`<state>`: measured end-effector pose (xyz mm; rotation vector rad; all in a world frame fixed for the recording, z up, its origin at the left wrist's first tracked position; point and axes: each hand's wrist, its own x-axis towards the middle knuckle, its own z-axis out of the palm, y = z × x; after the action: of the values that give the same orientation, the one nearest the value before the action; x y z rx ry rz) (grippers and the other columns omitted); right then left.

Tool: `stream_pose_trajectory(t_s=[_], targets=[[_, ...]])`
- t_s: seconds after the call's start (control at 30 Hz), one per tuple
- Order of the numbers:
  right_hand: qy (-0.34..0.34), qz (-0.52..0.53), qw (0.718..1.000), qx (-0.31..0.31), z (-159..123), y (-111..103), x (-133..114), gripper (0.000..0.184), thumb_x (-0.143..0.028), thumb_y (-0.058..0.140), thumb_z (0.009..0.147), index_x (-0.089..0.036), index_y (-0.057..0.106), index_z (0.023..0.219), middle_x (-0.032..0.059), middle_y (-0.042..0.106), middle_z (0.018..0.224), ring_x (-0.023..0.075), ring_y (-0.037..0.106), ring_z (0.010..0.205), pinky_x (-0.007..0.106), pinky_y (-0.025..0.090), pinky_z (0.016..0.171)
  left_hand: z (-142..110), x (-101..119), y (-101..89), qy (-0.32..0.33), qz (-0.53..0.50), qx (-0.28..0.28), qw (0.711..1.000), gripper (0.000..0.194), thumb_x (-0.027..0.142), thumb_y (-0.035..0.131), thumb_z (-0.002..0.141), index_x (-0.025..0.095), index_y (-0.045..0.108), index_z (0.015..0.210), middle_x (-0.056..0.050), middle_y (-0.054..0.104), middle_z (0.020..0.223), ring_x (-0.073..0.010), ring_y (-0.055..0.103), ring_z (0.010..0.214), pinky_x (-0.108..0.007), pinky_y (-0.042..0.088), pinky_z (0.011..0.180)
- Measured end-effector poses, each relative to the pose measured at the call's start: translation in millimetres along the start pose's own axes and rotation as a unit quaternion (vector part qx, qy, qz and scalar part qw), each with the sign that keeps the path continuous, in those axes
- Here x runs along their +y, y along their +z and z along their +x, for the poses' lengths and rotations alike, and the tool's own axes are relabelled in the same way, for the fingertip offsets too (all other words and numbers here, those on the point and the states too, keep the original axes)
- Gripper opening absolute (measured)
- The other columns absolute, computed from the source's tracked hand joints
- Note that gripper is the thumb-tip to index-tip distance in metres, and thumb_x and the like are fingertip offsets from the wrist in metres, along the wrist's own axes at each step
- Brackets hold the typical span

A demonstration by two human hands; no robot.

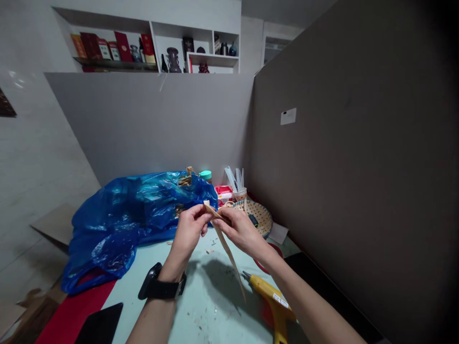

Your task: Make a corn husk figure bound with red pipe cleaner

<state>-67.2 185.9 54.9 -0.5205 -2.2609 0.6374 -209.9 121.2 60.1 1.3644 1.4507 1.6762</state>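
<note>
Grey partitions [154,124] stand behind a pale green tabletop [215,329]. Above it, a tan strip [228,254] is held near its upper end: the left hand [190,227] pinches it, thumb and fingers closed, and the right hand [242,231] grips just beside, fingers curled. Its long axis slants downward, the free end pointing lower right. Beyond lie a blue plastic bag [158,205] and a woven basket [263,215]; a yellow glue gun [264,287] lies by the right forearm.
</note>
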Motion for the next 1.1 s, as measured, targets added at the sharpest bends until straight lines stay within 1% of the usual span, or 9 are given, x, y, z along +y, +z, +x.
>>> stream_pose_trajectory(t_s=[0.1,0.2,0.4,0.53,0.67,0.77,0.87,1.03,1.1], targets=[[-0.007,-0.028,0.999,-0.018,-0.2,-0.4,5.0,0.020,-0.022,0.049,0.094,-0.017,0.056,0.075,0.0000,0.056,0.073,0.0119,0.047,0.067,0.024,0.029,0.062,1.9,-3.4,-1.7,-0.012,0.017,-0.003,1.000,0.016,0.025,0.064,0.071,0.014,0.072,0.080,0.004,0.047,0.047,-0.0075,0.034,0.040,-0.020,0.027,0.040],[-0.007,-0.044,0.999,-0.019,-0.3,-1.2,7.4,0.019,-0.026,0.048,0.095,-0.017,0.057,0.081,0.0011,0.059,0.076,0.0128,0.049,0.070,0.024,0.029,0.064,3.3,-4.8,-1.6,-0.019,0.034,-0.015,0.999,0.014,0.026,0.065,0.069,0.014,0.071,0.073,0.004,0.045,0.045,-0.0076,0.034,0.040,-0.020,0.025,0.040],[0.030,-0.070,0.997,-0.023,-0.3,0.2,9.1,0.025,-0.033,0.046,0.097,-0.019,0.058,0.079,-0.0012,0.054,0.067,0.0117,0.045,0.064,0.024,0.025,0.061,4.4,-8.1,-2.9,-0.015,0.097,-0.034,0.995,0.012,0.028,0.066,0.070,0.016,0.070,0.069,0.005,0.045,0.045,-0.0093,0.036,0.040,-0.021,0.025,0.042],[0.049,-0.045,0.997,-0.045,0.4,-2.5,11.9,0.030,-0.034,0.047,0.096,-0.018,0.056,0.072,-0.0012,0.052,0.065,0.0109,0.042,0.061,0.024,0.024,0.059,2.8,-5.2,-1.4,0.037,0.161,-0.041,0.985,0.012,0.023,0.063,0.072,0.019,0.072,0.065,0.001,0.053,0.052,-0.0126,0.043,0.048,-0.021,0.030,0.046],[0.062,0.006,0.997,-0.049,0.2,-6.3,8.8,0.033,-0.031,0.045,0.095,-0.017,0.053,0.067,-0.0010,0.053,0.060,0.0101,0.046,0.057,0.023,0.027,0.057,-1.4,-1.8,5.7,0.089,0.209,-0.017,0.974,0.017,0.020,0.060,0.075,0.020,0.071,0.062,-0.002,0.059,0.062,-0.0142,0.050,0.056,-0.021,0.035,0.052],[0.092,0.102,0.987,-0.088,-0.3,-5.1,1.9,0.032,-0.023,0.035,0.096,-0.017,0.056,0.073,-0.0015,0.058,0.057,0.0092,0.051,0.049,0.021,0.033,0.055,-3.0,-4.8,9.9,0.053,0.190,0.021,0.980,0.018,0.022,0.056,0.078,0.020,0.073,0.074,0.000,0.059,0.057,-0.0138,0.051,0.049,-0.023,0.038,0.050],[0.119,0.104,0.986,-0.062,-0.1,-1.8,-4.2,0.032,-0.021,0.034,0.095,-0.017,0.057,0.072,0.0000,0.063,0.060,0.0108,0.057,0.054,0.021,0.038,0.059,-2.6,-10.3,11.7,0.027,0.141,0.055,0.988,0.020,0.027,0.057,0.081,0.019,0.075,0.082,0.001,0.061,0.056,-0.0150,0.054,0.052,-0.023,0.042,0.054],[0.137,0.031,0.990,-0.028,1.0,-4.2,-7.9,0.037,-0.023,0.039,0.093,-0.017,0.063,0.064,0.0030,0.068,0.066,0.0138,0.060,0.065,0.024,0.040,0.067,-2.0,-12.9,15.0,0.026,0.042,0.043,0.998,0.021,0.034,0.067,0.078,0.018,0.077,0.089,-0.003,0.072,0.082,-0.0192,0.063,0.083,-0.025,0.048,0.075],[0.141,0.038,0.989,-0.023,1.6,-7.2,-8.0,0.038,-0.021,0.040,0.092,-0.017,0.063,0.062,0.0032,0.068,0.067,0.0139,0.060,0.066,0.024,0.040,0.069,-2.7,-11.7,15.5,0.010,-0.014,0.013,1.000,0.025,0.034,0.069,0.077,0.018,0.077,0.094,-0.004,0.072,0.083,-0.0189,0.063,0.082,-0.026,0.049,0.074]])
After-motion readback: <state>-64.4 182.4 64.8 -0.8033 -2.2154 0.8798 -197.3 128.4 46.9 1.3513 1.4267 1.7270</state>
